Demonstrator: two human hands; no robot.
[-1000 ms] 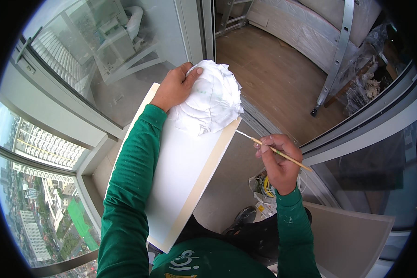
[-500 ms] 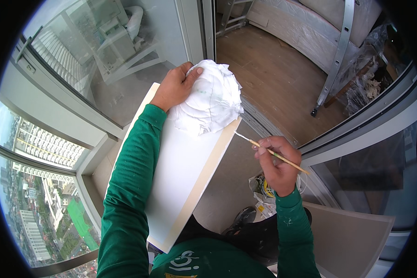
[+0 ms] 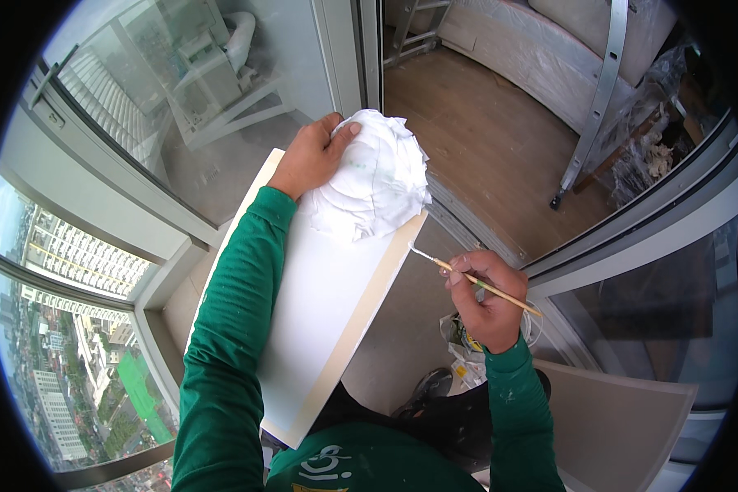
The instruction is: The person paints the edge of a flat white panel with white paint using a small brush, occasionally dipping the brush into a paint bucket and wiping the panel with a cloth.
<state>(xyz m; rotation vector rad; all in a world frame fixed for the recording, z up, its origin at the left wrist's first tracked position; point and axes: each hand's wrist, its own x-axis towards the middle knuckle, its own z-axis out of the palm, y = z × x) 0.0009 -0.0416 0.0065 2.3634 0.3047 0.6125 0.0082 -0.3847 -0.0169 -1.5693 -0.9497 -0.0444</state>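
Observation:
My left hand grips the far end of a long white board and presses a crumpled white cloth onto it. The board rests along my green-sleeved left forearm and runs back toward my body. My right hand is shut on a thin wooden-handled paintbrush. Its white-tipped bristles touch the board's pale right edge just below the cloth.
A glass window wall stands to the left, with a city far below. A sliding door frame leads to a wood-floored room with a metal ladder. A dark shoe and small items lie on the grey floor. A grey panel leans at the lower right.
My right hand has shifted slightly left and down with the brush, bringing its tip onto the board's edge. The left hand and cloth have stayed put.

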